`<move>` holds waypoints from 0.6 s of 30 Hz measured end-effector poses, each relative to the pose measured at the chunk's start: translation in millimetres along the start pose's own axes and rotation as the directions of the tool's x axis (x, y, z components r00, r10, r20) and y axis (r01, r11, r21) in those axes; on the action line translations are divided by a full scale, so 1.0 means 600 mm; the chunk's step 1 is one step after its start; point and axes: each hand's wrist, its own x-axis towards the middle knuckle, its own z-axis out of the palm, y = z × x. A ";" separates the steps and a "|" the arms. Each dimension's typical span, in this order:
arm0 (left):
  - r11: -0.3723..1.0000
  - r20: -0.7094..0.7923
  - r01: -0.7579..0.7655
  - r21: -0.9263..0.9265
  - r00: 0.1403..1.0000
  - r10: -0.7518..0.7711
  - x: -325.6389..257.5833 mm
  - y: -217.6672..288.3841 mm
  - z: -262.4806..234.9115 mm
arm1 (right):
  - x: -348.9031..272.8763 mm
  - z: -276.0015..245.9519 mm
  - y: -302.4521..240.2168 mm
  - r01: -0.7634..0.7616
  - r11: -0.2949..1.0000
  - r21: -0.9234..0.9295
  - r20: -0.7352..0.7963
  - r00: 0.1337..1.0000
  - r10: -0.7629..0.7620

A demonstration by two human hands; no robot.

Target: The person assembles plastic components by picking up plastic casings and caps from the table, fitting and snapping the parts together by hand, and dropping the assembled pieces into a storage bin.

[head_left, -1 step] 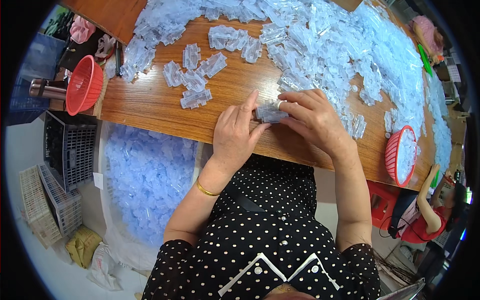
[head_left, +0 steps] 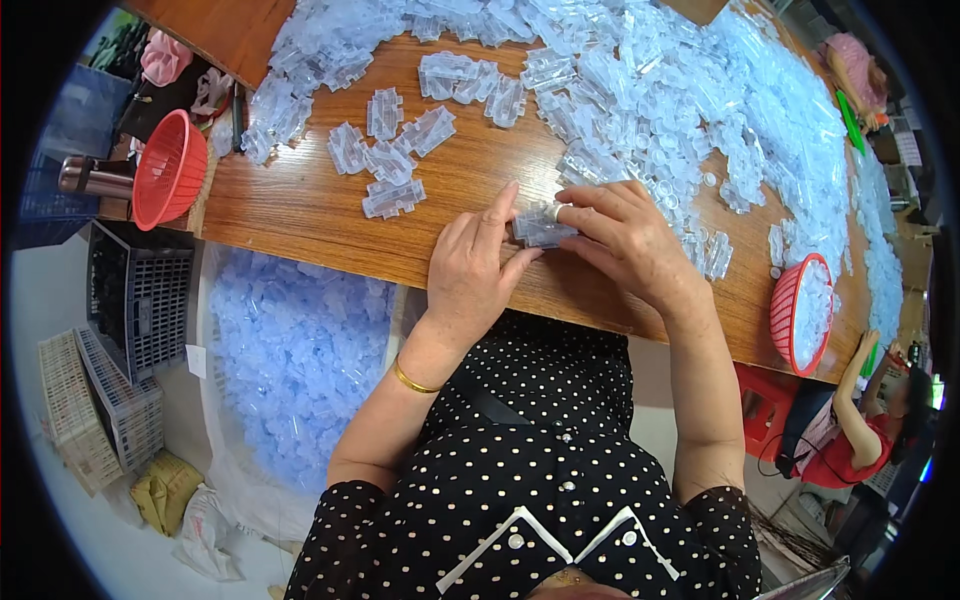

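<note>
Red basket (head_left: 168, 170) tipped at the table's (head_left: 300, 215) far left edge, loose clear plastic clips (head_left: 392, 160) just right of it. Left hand (head_left: 475, 270) flat-fingered, pinching the left end of a clear plastic piece (head_left: 538, 228) at the near table edge. Right hand (head_left: 625, 240) closed over its right end. Second red basket (head_left: 802, 312) far right, holds clear parts.

A small clear plastic piece (head_left: 541, 228) is held flat just above the wooden table (head_left: 300, 215), near its front edge. It is pale, translucent and roughly rectangular, with a ribbed, moulded surface. Its left end is pinched by the left hand (head_left: 478, 272), its right end covered by the right hand (head_left: 628, 240).
</note>
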 end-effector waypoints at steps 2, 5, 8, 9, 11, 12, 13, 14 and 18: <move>1.000 0.008 0.001 -0.001 1.000 -0.001 -0.001 0.003 0.000 | -0.007 0.007 -0.001 -0.046 0.999 -0.006 -0.003 0.999 0.046; 1.000 0.024 0.013 0.003 1.000 -0.013 0.003 0.006 -0.005 | -0.015 0.011 0.007 -0.027 1.000 0.004 0.000 1.000 0.027; 1.000 0.034 0.003 -0.007 0.999 -0.002 0.001 0.002 -0.005 | -0.010 0.011 -0.001 -0.052 0.999 -0.001 0.006 0.999 0.052; 1.000 0.035 0.004 -0.007 0.999 -0.004 0.002 0.002 -0.004 | -0.010 0.010 -0.004 -0.052 0.999 0.000 0.007 0.999 0.052; 0.999 0.039 0.016 -0.029 0.999 -0.015 0.003 0.003 -0.004 | -0.012 0.008 -0.010 -0.065 0.998 -0.022 0.013 0.998 0.065; 0.999 0.040 0.018 -0.029 0.999 -0.017 0.003 0.003 -0.005 | -0.011 0.006 -0.015 -0.065 0.998 -0.020 0.015 0.998 0.066; 0.999 0.050 0.024 -0.027 0.998 -0.023 0.002 0.003 -0.006 | -0.009 0.004 -0.020 -0.082 0.996 -0.042 0.021 0.996 0.083; 0.999 0.059 0.028 -0.026 0.998 -0.027 0.003 0.004 -0.006 | -0.008 0.002 -0.024 -0.098 0.993 -0.066 0.026 0.995 0.100; 0.999 0.067 0.033 -0.023 0.997 -0.031 0.007 0.006 -0.008 | -0.006 0.005 -0.032 -0.109 0.989 -0.101 0.039 0.993 0.113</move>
